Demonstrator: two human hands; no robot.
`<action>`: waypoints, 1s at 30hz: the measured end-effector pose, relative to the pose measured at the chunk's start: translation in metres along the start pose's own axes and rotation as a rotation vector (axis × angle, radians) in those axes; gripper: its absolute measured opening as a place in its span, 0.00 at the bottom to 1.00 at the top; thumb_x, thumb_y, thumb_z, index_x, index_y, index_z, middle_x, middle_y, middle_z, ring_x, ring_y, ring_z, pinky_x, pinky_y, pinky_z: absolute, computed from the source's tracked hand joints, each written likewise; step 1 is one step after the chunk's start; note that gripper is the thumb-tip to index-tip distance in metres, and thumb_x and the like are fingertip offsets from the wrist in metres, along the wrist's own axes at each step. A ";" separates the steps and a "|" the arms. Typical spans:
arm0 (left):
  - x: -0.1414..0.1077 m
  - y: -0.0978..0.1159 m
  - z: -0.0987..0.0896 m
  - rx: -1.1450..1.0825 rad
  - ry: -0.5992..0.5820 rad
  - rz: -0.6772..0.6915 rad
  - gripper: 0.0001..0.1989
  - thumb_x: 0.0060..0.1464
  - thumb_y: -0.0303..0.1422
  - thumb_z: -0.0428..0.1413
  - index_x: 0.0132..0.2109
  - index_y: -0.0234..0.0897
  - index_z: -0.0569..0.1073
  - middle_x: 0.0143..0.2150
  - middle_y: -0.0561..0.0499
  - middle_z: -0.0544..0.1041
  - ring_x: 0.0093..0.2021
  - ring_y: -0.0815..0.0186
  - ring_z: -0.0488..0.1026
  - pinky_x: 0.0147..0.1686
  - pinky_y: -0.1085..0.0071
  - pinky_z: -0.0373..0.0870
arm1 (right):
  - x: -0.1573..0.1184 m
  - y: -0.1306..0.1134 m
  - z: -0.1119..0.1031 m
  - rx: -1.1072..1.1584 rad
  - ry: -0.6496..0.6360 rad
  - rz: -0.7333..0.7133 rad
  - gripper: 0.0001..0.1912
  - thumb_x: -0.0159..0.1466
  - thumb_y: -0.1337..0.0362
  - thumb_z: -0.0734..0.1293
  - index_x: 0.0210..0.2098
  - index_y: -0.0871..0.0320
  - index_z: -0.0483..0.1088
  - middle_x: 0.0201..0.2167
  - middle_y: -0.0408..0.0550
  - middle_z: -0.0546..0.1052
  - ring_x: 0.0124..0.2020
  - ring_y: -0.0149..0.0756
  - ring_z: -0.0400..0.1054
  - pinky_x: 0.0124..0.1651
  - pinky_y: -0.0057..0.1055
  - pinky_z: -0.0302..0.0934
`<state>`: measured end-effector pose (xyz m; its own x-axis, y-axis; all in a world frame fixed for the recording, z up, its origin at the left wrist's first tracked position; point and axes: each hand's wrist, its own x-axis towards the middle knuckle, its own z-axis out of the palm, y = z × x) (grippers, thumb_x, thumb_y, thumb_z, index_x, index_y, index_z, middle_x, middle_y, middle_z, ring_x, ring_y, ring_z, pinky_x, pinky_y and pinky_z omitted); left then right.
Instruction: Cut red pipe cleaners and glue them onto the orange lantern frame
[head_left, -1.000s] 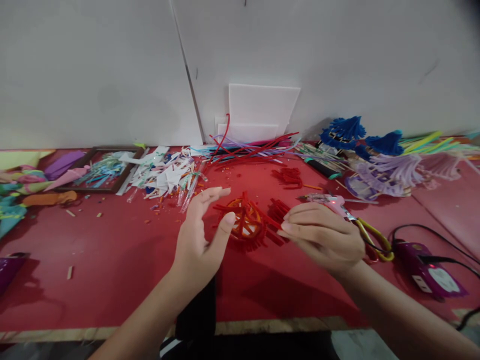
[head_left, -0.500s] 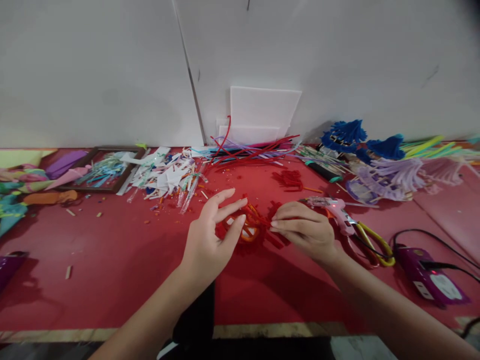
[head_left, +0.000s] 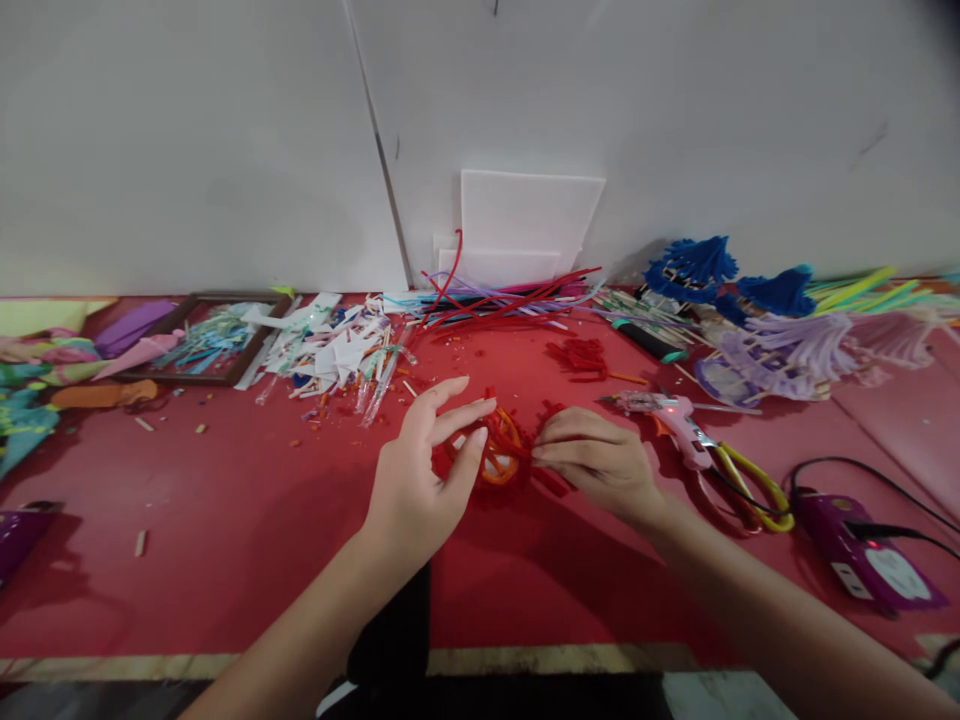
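A red and orange craft piece (head_left: 498,466) made of fuzzy pipe cleaners, with white patches inside it, stands on the red table between my hands. My left hand (head_left: 424,465) is curved around its left side, thumb and fingers spread apart; whether the fingertips touch it I cannot tell. With thumb and fingers pinched, my right hand (head_left: 600,460) holds a short red pipe cleaner (head_left: 523,452) against the piece's right side. Other short red pieces (head_left: 551,483) lie partly hidden under that hand.
A pink glue gun (head_left: 679,420) and yellow-handled pliers (head_left: 754,490) lie right of my hand, near a purple power box (head_left: 870,555) with cables. More cut red pieces (head_left: 577,358), long pipe cleaners (head_left: 510,305), white scraps (head_left: 337,345) and a brown frame (head_left: 214,380) sit farther back.
My right hand has moved slightly left, bringing the red pipe cleaner over the piece's right edge. My left hand has hardly moved.
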<state>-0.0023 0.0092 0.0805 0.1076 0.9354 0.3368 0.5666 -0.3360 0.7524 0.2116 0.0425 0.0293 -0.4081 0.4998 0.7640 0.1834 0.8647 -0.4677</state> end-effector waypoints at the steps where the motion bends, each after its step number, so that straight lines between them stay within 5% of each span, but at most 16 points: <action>1: 0.000 0.000 0.000 0.016 0.000 0.008 0.20 0.58 0.31 0.53 0.57 0.39 0.62 0.48 0.47 0.79 0.48 0.60 0.76 0.44 0.63 0.75 | 0.000 0.000 0.000 -0.006 -0.004 -0.003 0.11 0.59 0.76 0.66 0.37 0.56 0.75 0.31 0.49 0.77 0.34 0.33 0.71 0.38 0.34 0.69; 9: -0.003 0.000 -0.003 -0.018 -0.051 0.016 0.19 0.63 0.32 0.45 0.60 0.39 0.60 0.51 0.47 0.78 0.46 0.66 0.78 0.41 0.71 0.75 | 0.000 0.002 0.001 -0.011 -0.004 -0.006 0.10 0.61 0.75 0.66 0.36 0.55 0.75 0.30 0.47 0.76 0.33 0.32 0.71 0.36 0.32 0.69; 14: -0.003 -0.004 -0.003 0.058 -0.090 0.147 0.17 0.63 0.29 0.44 0.56 0.39 0.68 0.54 0.46 0.76 0.56 0.63 0.70 0.58 0.58 0.65 | 0.001 -0.001 0.002 -0.022 -0.023 0.009 0.09 0.61 0.73 0.66 0.36 0.55 0.76 0.30 0.47 0.76 0.33 0.32 0.72 0.36 0.32 0.69; 30: 0.002 -0.012 -0.001 0.157 0.001 0.196 0.15 0.59 0.27 0.50 0.51 0.40 0.73 0.49 0.48 0.78 0.52 0.60 0.72 0.56 0.51 0.66 | -0.001 0.002 0.001 -0.060 -0.053 -0.032 0.10 0.62 0.74 0.64 0.37 0.56 0.76 0.31 0.49 0.77 0.34 0.33 0.71 0.37 0.34 0.69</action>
<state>-0.0102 0.0155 0.0729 0.2268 0.8540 0.4683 0.6553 -0.4895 0.5753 0.2115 0.0431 0.0270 -0.4608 0.4700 0.7528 0.2220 0.8824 -0.4149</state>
